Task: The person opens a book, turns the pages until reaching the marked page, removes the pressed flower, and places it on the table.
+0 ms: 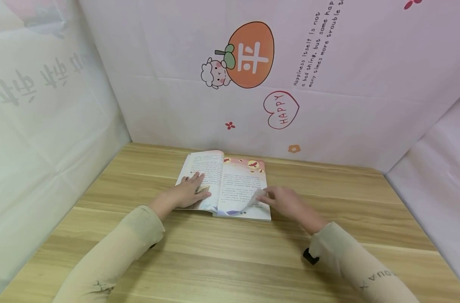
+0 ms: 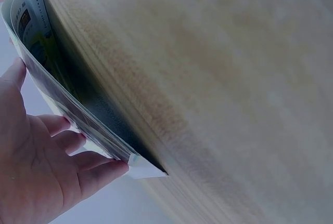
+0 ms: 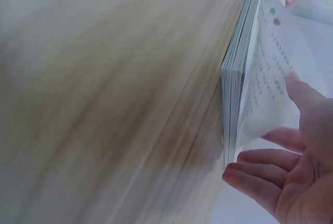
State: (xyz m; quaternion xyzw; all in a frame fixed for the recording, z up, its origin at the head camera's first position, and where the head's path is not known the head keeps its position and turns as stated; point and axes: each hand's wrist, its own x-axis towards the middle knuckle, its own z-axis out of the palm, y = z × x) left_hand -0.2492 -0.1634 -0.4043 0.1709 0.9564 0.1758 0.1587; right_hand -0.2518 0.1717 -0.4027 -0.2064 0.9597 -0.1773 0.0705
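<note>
An open book [image 1: 240, 185] with printed text and coloured pictures lies on the wooden table. My left hand [image 1: 186, 192] rests with spread fingers on its left page [image 1: 212, 168], holding that side down; the left wrist view shows the fingers along the book's outer edge. At the lower right, my right hand [image 1: 284, 201] pinches the corner of a lifted page [image 3: 276, 63] between thumb and index finger. That page curls up from the right side of the book. In the right wrist view the other fingers lie near the thick page stack [image 3: 237, 78].
The wooden table [image 1: 222, 261] stretches around the book. A white printed cloth [image 1: 169, 105] hangs behind it, close to the book's top edge, and more white cloth covers the left and right sides. A black band [image 1: 310, 256] shows at the right wrist.
</note>
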